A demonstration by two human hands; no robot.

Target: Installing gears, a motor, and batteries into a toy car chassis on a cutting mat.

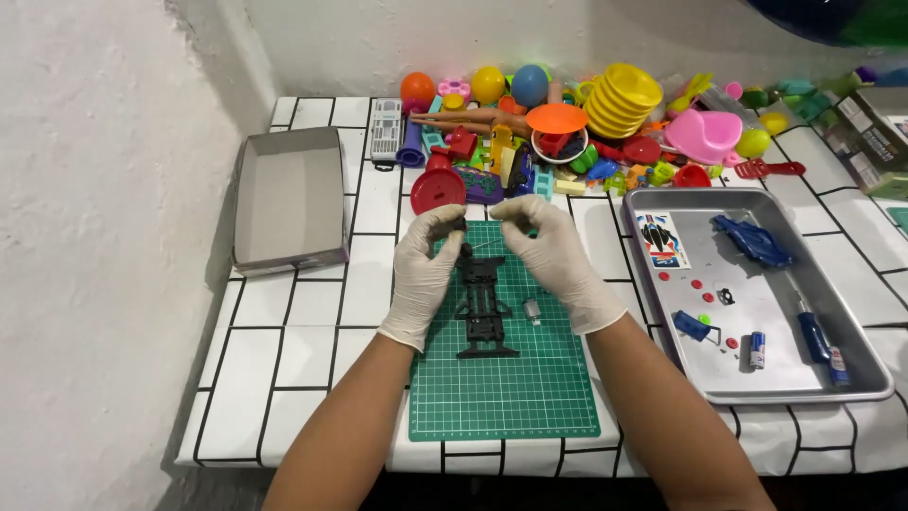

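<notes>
Nearest, below both wrists: green gridded cutting mat (pixel 511 397) on a white tiled table (pixel 312 322). Under the palms, flat on that mat: black plastic toy-car chassis (pixel 484 308), with a small silver cylindrical motor (pixel 532 311) just right of it. Left hand (pixel 425 274) and right hand (pixel 558 260), both in white gloves, fingertips pinched on opposite ends of a thin metal axle rod (pixel 484 243) above the chassis front. Right of the right hand: shallow metal tray (pixel 856 312) with blue screwdriver (pixel 815 338). Left of the left hand: empty grey cardboard box (pixel 288 199). Beyond the fingers: pile of colourful plastic toys (pixel 605 123).
</notes>
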